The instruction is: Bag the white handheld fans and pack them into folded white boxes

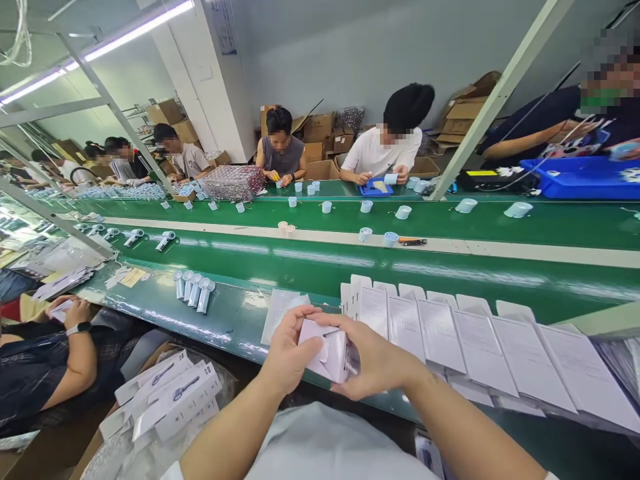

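Observation:
My left hand (287, 353) and my right hand (373, 360) are both closed around a small white carton (331, 353), held just above the near edge of the green table (225, 320). The left thumb presses on a flap at the carton's top. To the right of my hands lies a long overlapping row of flat white cartons with leaflets (475, 347). A single leaflet (280, 310) lies on the table behind my left hand.
Several white handheld devices (193, 290) lie left of my hands; more ride the green conveyor belt (350, 257) with small blue cups (365, 234). Printed boxes (170, 397) are stacked low left. A seated person (50, 360) works beside me; others sit across.

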{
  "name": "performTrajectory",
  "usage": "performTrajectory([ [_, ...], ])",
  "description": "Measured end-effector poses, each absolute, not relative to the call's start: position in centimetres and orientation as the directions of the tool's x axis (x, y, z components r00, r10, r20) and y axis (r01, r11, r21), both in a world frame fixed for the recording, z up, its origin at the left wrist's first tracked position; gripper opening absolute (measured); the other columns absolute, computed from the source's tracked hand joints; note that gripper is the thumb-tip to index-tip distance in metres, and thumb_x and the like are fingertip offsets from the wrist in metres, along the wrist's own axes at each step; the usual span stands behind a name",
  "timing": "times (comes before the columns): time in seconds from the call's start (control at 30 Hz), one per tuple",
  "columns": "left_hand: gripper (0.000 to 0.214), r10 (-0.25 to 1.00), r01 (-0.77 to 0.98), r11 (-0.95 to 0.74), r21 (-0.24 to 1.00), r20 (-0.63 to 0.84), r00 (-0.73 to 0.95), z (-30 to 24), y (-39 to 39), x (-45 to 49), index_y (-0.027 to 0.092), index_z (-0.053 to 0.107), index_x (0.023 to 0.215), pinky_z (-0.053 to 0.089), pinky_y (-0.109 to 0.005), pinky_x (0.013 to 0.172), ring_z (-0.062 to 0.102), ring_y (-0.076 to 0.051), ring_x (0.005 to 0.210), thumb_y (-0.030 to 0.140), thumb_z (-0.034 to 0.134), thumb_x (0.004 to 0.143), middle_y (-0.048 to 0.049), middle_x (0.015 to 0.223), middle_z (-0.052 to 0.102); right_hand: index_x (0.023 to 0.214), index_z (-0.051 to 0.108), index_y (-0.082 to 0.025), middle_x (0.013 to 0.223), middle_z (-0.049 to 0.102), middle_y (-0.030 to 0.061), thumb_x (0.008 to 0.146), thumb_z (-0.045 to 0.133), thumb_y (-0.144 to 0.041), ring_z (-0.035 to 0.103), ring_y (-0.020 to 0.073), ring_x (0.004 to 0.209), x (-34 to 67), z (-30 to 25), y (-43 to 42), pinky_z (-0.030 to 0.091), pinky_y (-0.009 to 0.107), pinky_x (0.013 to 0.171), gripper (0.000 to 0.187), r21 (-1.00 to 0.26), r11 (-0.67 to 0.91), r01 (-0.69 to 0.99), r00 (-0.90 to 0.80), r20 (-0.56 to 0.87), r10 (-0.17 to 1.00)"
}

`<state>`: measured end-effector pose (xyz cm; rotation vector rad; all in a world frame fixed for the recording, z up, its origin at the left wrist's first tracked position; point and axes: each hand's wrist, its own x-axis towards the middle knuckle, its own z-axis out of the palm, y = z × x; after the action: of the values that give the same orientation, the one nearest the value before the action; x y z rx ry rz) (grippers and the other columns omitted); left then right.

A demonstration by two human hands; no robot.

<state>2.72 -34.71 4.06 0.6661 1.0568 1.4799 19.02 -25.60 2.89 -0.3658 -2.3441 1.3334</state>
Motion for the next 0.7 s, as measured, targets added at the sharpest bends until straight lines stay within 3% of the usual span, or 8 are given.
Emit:
performTrajectory([
  [0.1, 0.046, 0.953, -0.426, 0.019, 0.904, -0.145, -0.264, 4.2, -35.5, 3.6, 0.023, 0.060, 0.110, 0.047, -0.031, 0.086, 0.060, -0.019, 0.100, 0.024, 0.080, 0.068, -0.0058, 0.117, 0.064, 0.139, 0.039, -0.022, 0.137, 0.052, 0.0136, 0.056, 0.080, -0.027, 0.055, 0.0290, 0.121, 19.6, 2.5, -24.7, 0.045, 0.038, 0.099, 0.092, -0.855, 0.515, -0.061, -0.887, 0.283, 0.365],
  [0.23, 0.054, 0.967, -0.480, 0.080, 0.873, -0.184, -0.173, 5.2, -36.2, 4.4, 0.022, 0.058, 0.116, 0.048, -0.032, 0.083, 0.059, -0.021, 0.099, 0.023, 0.080, 0.066, -0.0066, 0.111, 0.063, 0.138, 0.037, -0.023, 0.131, 0.055, 0.0116, 0.054, 0.080, -0.028, 0.060, 0.0251, 0.110, 20.3, 2.9, -24.3, 0.048, 0.033, 0.092, 0.095, -0.841, 0.521, -0.143, -0.888, 0.342, 0.308],
  [0.37, 0.045, 0.923, -0.494, 0.037, 0.869, -0.218, -0.316, 5.4, -36.6, 5.8, 0.024, 0.058, 0.106, 0.049, -0.030, 0.079, 0.058, -0.019, 0.097, 0.015, 0.074, 0.064, -0.0049, 0.116, 0.059, 0.140, 0.034, -0.023, 0.132, 0.055, 0.0118, 0.055, 0.078, -0.024, 0.060, 0.0262, 0.112, 20.4, 3.1, -24.5, 0.048, 0.033, 0.091, 0.096, -0.820, 0.534, -0.206, -0.897, 0.377, 0.233],
  [0.47, 0.045, 0.877, -0.472, 0.044, 0.880, -0.260, -0.404, 5.1, -37.0, 6.8, 0.024, 0.056, 0.103, 0.048, -0.029, 0.078, 0.058, -0.018, 0.095, 0.012, 0.070, 0.062, -0.0038, 0.119, 0.058, 0.142, 0.032, -0.024, 0.136, 0.053, 0.0117, 0.054, 0.077, -0.022, 0.061, 0.0252, 0.111, 20.3, 2.6, -24.4, 0.048, 0.033, 0.091, 0.099, -0.812, 0.537, -0.229, -0.916, 0.367, 0.164],
  [0.63, 0.044, 0.846, -0.485, 0.088, 0.870, -0.322, -0.425, 5.1, -37.8, 7.8, 0.024, 0.055, 0.104, 0.048, -0.029, 0.075, 0.060, -0.018, 0.090, 0.012, 0.068, 0.064, -0.0031, 0.109, 0.062, 0.143, 0.034, -0.026, 0.132, 0.057, 0.0085, 0.051, 0.082, -0.026, 0.065, 0.0213, 0.100, 20.2, 1.7, -23.6, 0.051, 0.028, 0.083, 0.103, -0.862, 0.465, -0.203, -0.953, 0.282, 0.106],
  [0.7, 0.043, 0.842, -0.505, 0.055, 0.861, -0.312, -0.440, 5.1, -37.9, 7.8, 0.025, 0.055, 0.108, 0.049, -0.030, 0.077, 0.060, -0.018, 0.093, 0.015, 0.069, 0.068, -0.0043, 0.114, 0.061, 0.143, 0.033, -0.026, 0.135, 0.055, 0.0089, 0.051, 0.083, -0.027, 0.064, 0.0214, 0.103, 20.1, 1.7, -23.4, 0.050, 0.028, 0.085, 0.104, -0.873, 0.427, -0.236, -0.950, 0.301, 0.089],
])
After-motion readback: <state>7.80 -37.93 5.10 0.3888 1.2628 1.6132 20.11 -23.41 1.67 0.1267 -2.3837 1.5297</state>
